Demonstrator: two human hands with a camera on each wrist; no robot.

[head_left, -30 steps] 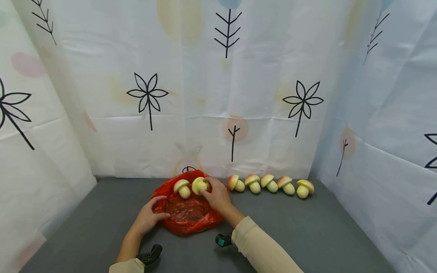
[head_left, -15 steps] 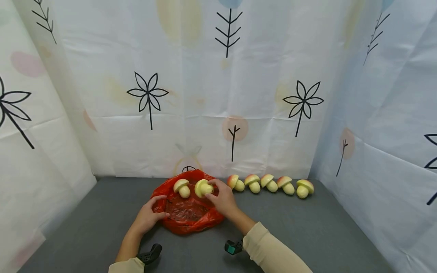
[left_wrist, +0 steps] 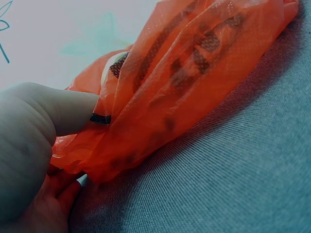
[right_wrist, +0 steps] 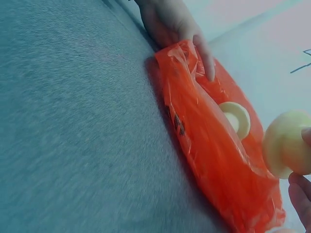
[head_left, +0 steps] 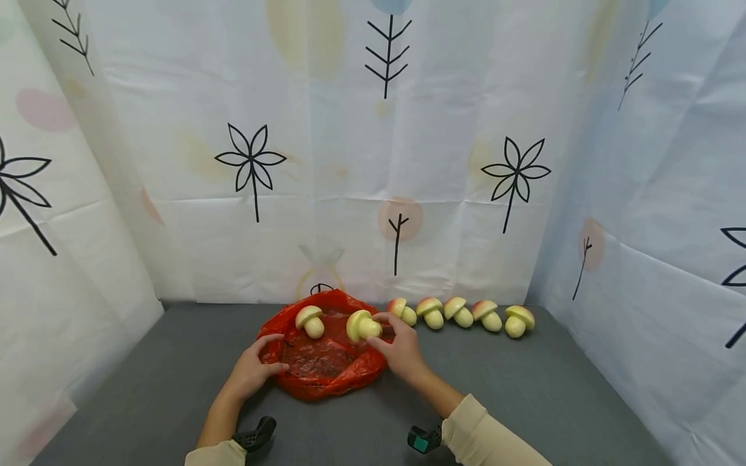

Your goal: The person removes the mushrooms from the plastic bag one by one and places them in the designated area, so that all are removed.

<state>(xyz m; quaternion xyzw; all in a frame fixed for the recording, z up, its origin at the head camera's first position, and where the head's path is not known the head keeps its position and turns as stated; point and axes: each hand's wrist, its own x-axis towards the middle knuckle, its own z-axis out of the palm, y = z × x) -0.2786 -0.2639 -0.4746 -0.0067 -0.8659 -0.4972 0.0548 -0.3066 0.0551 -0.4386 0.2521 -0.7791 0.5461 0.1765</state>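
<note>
A red plastic bag [head_left: 326, 382] lies spread on the grey table with its mouth gaping upward. My left hand [head_left: 252, 370] holds the bag's left rim; in the left wrist view the thumb [left_wrist: 73, 111] reaches over the edge, while the other fingers are partly hidden below. Over the bag's right side, my right hand [head_left: 402, 349] pinches a toy mushroom [head_left: 361, 325] by its stem, the yellowish cap facing left. Another toy mushroom [head_left: 310, 321] rests inside the bag, also visible in the right wrist view [right_wrist: 236, 119].
Several toy mushrooms with yellow and reddish caps, one a mushroom [head_left: 430, 313] near the bag, stand in a row along the back right of the table [head_left: 524, 401]. White patterned cloth [head_left: 350, 239] hangs behind and at both sides.
My right hand has moved right and slightly toward me, carrying the pinched mushroom from the bag's middle to its right rim. The left hand stays at the left rim.
</note>
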